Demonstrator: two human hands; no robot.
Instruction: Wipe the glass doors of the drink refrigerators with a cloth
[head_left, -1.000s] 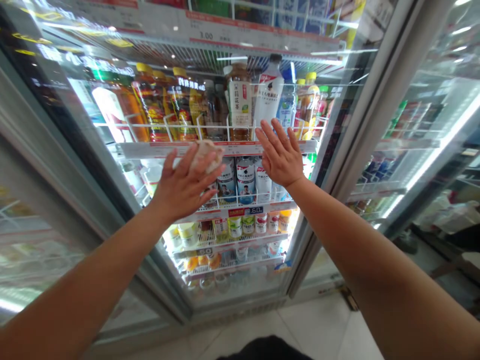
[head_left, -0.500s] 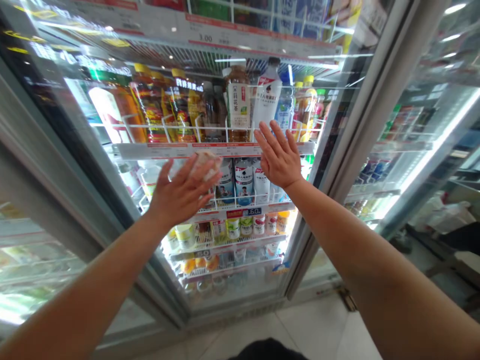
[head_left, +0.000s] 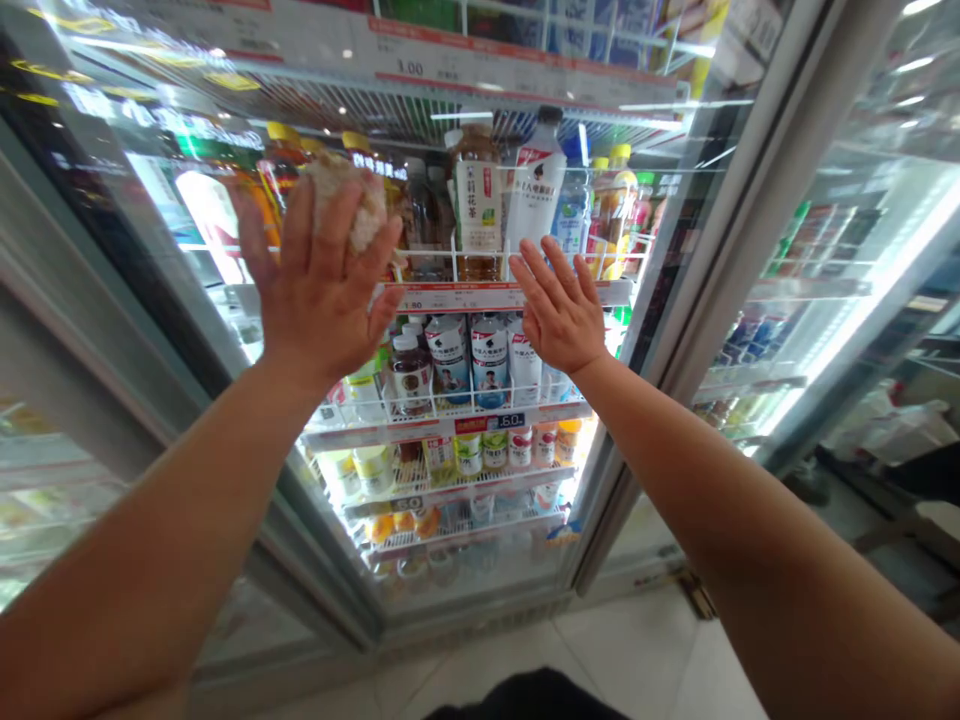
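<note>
Bottled drinks point(head_left: 480, 205), price strips point(head_left: 457, 297), pale tiled floor point(head_left: 637, 650)

Bright strip light point(head_left: 862, 312) right of the right hand point(head_left: 564, 312), glare on glass door point(head_left: 487, 575) above the left hand point(head_left: 322, 285), blurred, stretched edges

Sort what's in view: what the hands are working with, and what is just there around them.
In use:
- left hand, fingers spread over the cloth
- crumpled pale cloth
- right hand, flat at the glass
- glass door

Just there:
- drink bottles behind the glass
- price strips
- tiled floor
</note>
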